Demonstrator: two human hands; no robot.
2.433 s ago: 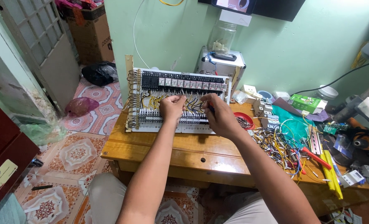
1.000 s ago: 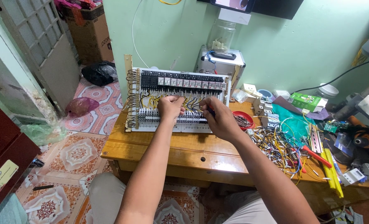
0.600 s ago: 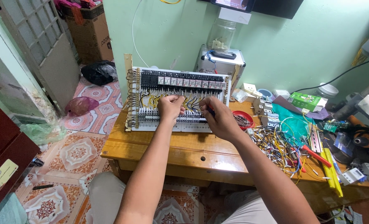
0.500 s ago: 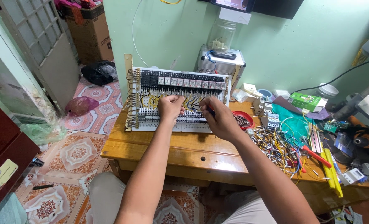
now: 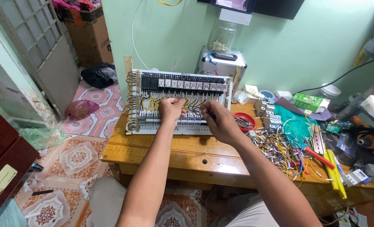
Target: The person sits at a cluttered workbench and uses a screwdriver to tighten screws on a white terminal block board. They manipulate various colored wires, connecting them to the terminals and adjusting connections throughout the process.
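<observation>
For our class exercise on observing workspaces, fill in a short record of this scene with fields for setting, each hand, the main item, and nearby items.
Setting: wooden table against a green wall
Main item: white wiring panel with rows of black modules and yellow wires, propped at the table's back
Left hand: left hand closed on the panel's wires at its middle
Right hand: right hand on the panel, pinching a dark slim tool
Nearby items: red dish, heap of loose wires, yellow strips

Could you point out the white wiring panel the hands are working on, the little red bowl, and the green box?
white wiring panel with black relays [image 5: 153,126], head view, bare lower-left corner.
small red round bowl [image 5: 251,128], head view, right rim.
green cardboard box [image 5: 310,102], head view, top face.
</observation>
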